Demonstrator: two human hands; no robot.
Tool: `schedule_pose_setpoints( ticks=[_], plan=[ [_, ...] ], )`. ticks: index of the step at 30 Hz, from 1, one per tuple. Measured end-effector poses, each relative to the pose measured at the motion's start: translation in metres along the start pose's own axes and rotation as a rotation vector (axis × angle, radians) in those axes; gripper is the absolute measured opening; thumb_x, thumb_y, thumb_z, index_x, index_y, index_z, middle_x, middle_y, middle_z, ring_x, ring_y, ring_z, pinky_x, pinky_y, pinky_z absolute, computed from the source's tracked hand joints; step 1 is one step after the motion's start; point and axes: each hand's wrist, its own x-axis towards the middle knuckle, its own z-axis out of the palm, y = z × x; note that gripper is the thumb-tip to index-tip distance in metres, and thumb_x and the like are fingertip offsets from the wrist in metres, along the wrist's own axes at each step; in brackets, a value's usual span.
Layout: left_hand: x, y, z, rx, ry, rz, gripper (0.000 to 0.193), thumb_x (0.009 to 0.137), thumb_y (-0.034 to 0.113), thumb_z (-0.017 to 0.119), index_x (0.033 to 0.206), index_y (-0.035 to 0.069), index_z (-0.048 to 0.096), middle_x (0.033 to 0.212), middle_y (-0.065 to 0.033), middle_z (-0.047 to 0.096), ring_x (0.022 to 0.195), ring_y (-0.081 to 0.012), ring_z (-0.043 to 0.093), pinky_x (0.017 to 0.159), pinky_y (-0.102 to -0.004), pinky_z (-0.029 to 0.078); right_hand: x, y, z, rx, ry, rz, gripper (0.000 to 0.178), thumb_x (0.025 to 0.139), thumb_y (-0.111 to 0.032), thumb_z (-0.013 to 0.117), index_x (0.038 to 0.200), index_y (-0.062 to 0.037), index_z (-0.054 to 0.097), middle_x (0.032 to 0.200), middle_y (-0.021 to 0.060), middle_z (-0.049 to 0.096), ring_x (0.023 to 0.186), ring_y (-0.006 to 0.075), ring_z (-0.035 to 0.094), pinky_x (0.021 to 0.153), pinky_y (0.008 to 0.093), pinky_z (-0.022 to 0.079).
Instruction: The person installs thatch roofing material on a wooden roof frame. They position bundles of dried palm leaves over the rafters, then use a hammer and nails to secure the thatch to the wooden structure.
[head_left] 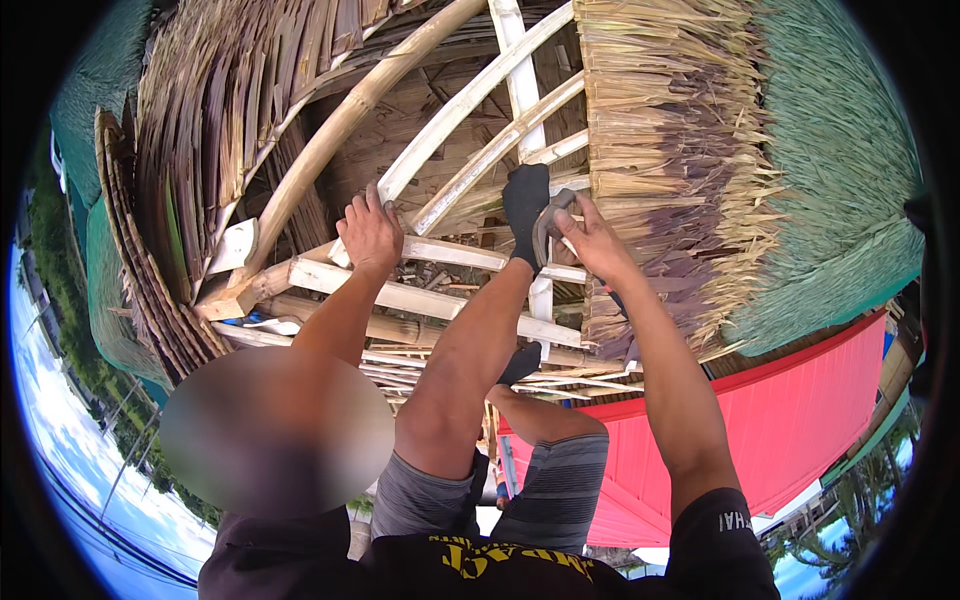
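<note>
My left hand (370, 235) is closed around a pale wooden batten (430, 300) of an open roof frame. My right hand (588, 238) grips a grey curved strap-like piece (547, 226), perhaps a sandal, at the heel of my foot in a black sock (524, 200). That foot rests on a white slat (541, 295) of the frame. My other foot, also in a black sock (520, 362), stands lower on the battens. Both my bare forearms and my knees fill the middle of the view.
Dried palm thatch (660, 170) covers the frame on the right, with green netting (850, 180) beyond it. Woven leaf panels (210, 130) and a thick bamboo pole (340, 125) lie at left. A red sheet roof (800, 420) is below right. Gaps open between the battens.
</note>
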Motion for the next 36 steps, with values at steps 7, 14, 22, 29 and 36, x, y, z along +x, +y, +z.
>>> schedule_pose_setpoints(
  ticks=[7, 14, 22, 29, 36],
  plan=[
    [0.01, -0.016, -0.006, -0.141, -0.046, 0.088, 0.04, 0.102, 0.029, 0.052, 0.135, 0.005, 0.05, 0.111, -0.0154, 0.062, 0.103, -0.0334, 0.065, 0.086, -0.0454, 0.053, -0.003, 0.005, 0.067, -0.414, -0.115, -0.529, 0.028, 0.091, -0.007, 0.061, 0.119, -0.0055, 0.057, 0.101, 0.0191, 0.067, 0.09, 0.0458, 0.066, 0.076, 0.0518, 0.054],
    [0.01, -0.02, 0.001, -0.185, -0.035, 0.097, 0.034, 0.101, 0.023, 0.053, 0.13, 0.005, 0.051, 0.108, -0.0158, 0.062, 0.101, -0.0343, 0.065, 0.087, -0.0466, 0.053, 0.073, -0.015, 0.13, -0.668, -0.202, -0.683, 0.029, 0.093, -0.017, 0.061, 0.119, -0.0045, 0.06, 0.101, 0.0205, 0.069, 0.084, 0.0451, 0.067, 0.075, 0.0515, 0.056],
    [0.009, -0.025, 0.001, -0.176, 0.037, 0.133, 0.036, 0.1, 0.023, 0.052, 0.131, 0.005, 0.053, 0.108, -0.0152, 0.061, 0.103, -0.0329, 0.063, 0.089, -0.045, 0.051, 0.06, -0.044, 0.154, -0.592, -0.087, -0.585, 0.029, 0.101, -0.028, 0.055, 0.106, -0.0018, 0.067, 0.076, 0.0252, 0.068, 0.073, 0.049, 0.066, 0.068, 0.0564, 0.054],
    [-0.005, -0.02, 0.005, -0.1, 0.028, 0.156, 0.05, 0.099, 0.022, 0.052, 0.146, 0.006, 0.047, 0.108, -0.0135, 0.06, 0.103, -0.0302, 0.059, 0.088, -0.0427, 0.046, 0.041, -0.046, 0.148, -0.684, -0.191, -0.374, 0.031, 0.107, -0.025, 0.05, 0.109, 0.0034, 0.061, 0.088, 0.0299, 0.066, 0.082, 0.0534, 0.062, 0.07, 0.0551, 0.05],
    [0.003, -0.023, 0.006, -0.039, 0.082, 0.203, 0.063, 0.094, 0.019, 0.057, 0.153, 0.006, 0.038, 0.107, -0.0135, 0.057, 0.099, -0.0304, 0.057, 0.085, -0.0425, 0.045, 0.038, -0.041, 0.148, -0.646, -0.175, -0.283, 0.035, 0.107, -0.028, 0.049, 0.107, 0.0046, 0.062, 0.085, 0.0285, 0.068, 0.081, 0.0541, 0.064, 0.072, 0.0562, 0.051]
  ],
)
